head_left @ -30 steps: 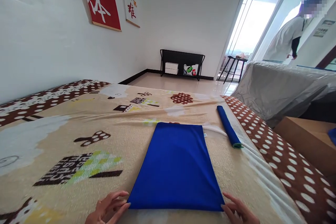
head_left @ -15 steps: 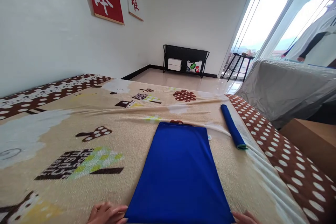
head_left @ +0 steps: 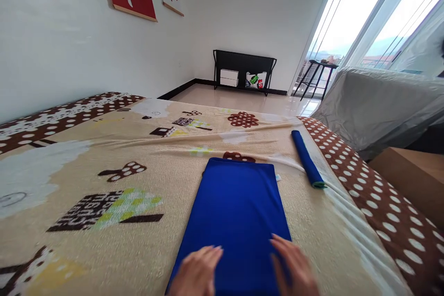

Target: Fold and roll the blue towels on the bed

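Blue cloth (head_left: 239, 212) now under left hand (head_left: 197, 272) and right hand (head_left: 294, 266), moved from near corners; fingers flat, spread, gripping nothing.

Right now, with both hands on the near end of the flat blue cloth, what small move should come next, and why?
Probably curl the near edge over and begin a tight roll away from the body. Both hands, left hand and right hand, lie flat, fingers open, on the blue cloth, which is spread smooth on the blanket. A rolled blue cloth already lies to the right.
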Motion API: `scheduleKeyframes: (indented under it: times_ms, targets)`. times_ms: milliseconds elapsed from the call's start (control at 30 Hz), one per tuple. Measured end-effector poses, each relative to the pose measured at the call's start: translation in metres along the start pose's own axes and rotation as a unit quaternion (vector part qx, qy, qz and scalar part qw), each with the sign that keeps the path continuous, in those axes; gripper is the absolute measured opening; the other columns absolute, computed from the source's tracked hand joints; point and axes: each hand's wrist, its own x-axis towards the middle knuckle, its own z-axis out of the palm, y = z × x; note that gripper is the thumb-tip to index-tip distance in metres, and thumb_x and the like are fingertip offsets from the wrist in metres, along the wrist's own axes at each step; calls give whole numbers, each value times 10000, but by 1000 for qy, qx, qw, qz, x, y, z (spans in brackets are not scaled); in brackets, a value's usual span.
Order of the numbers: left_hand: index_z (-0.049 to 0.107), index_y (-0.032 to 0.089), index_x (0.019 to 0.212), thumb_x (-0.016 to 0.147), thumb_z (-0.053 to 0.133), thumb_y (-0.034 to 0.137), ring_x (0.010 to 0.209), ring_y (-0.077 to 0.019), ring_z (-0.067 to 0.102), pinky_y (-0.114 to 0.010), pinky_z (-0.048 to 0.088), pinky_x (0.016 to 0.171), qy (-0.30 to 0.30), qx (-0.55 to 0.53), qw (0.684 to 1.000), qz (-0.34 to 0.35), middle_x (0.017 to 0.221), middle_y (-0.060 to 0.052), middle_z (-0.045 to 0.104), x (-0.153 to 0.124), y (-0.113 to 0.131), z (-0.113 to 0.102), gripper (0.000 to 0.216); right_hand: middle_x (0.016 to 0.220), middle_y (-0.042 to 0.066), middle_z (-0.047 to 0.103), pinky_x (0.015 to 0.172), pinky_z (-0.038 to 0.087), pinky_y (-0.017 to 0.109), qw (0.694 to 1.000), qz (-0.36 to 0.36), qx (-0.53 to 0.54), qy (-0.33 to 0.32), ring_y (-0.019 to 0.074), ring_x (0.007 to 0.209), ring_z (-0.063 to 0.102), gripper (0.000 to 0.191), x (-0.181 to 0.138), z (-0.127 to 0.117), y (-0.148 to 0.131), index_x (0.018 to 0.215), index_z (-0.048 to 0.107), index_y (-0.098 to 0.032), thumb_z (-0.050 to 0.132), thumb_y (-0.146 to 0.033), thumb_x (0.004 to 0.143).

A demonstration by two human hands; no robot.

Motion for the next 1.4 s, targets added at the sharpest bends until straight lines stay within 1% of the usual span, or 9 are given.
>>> scheduleKeyframes:
  times_ms: [100,267,467,667,767,900,1000,1200,1400]
  targets:
    - [432,130,1474,895,400,161,1237,-172,611,-280,500,984,3,89,994,55,1382,-66,619,27,33,34,581,1386,62,590,927,563,335,986,-163,-31,-27,229,1227,615,561,9,44,-45,1474,454,-232,442,-209,914]
    - [257,275,1556,922,494,539,1299,-242,560,-420,475,994,-82,121,988,-46,1509,-39,476,-3,-9,26,726,1467,83,497,946,555,435,983,-123,-121,-59,287,1269,577,771,2,44,-21,1594,128,-217,499,-421,950]
    - [163,384,1557,968,436,433,1364,-336,475,-646,296,1058,-117,136,971,-159,1550,-21,419,-28,-42,5,651,1449,104,519,950,516,519,984,-56,-163,-31,320,1222,611,735,-3,16,22,1596,118,-245,424,-504,979]
    - [107,240,1575,973,420,269,1428,-173,399,-357,301,1138,-114,39,992,21,1576,-22,379,43,-2,38,679,1556,31,367,1084,461,410,975,-161,-64,-139,238,1398,439,693,30,47,-41,1588,147,-256,463,-336,976]
    - [106,317,1564,994,433,366,1427,-156,401,-329,316,1144,-165,-2,986,18,1587,13,363,50,-31,41,659,1570,22,345,1112,438,448,978,-122,-63,-159,250,1414,414,665,35,51,-23,1578,179,-299,464,-404,987]
    - [179,426,1530,987,433,487,1425,-224,413,-471,289,1167,-182,23,976,-114,1571,19,396,30,-95,29,603,1572,48,351,1121,414,515,985,-34,-115,-127,268,1417,410,717,27,36,34,1588,97,-294,460,-455,991]
    - [196,442,1526,1010,387,410,1469,-262,335,-574,207,1177,-176,44,973,-142,1606,14,320,34,-98,25,551,1579,46,333,1147,364,557,982,-48,-126,-132,272,1435,379,719,32,27,43,1587,64,-303,451,-444,998]
    - [135,367,1556,1013,393,403,1499,-176,263,-428,215,1209,-269,-113,957,6,1622,19,273,110,-53,64,603,1609,-5,255,1208,299,437,940,-163,0,-300,195,1491,255,594,107,47,6,1554,245,-330,426,-467,1005]
    - [357,336,1507,1005,373,493,1489,-242,294,-510,171,1209,-231,-101,965,-74,1612,-44,308,172,-126,112,527,1589,21,322,1211,264,464,959,-105,-4,-262,191,1484,274,533,193,90,60,1515,360,-320,371,-498,1013]
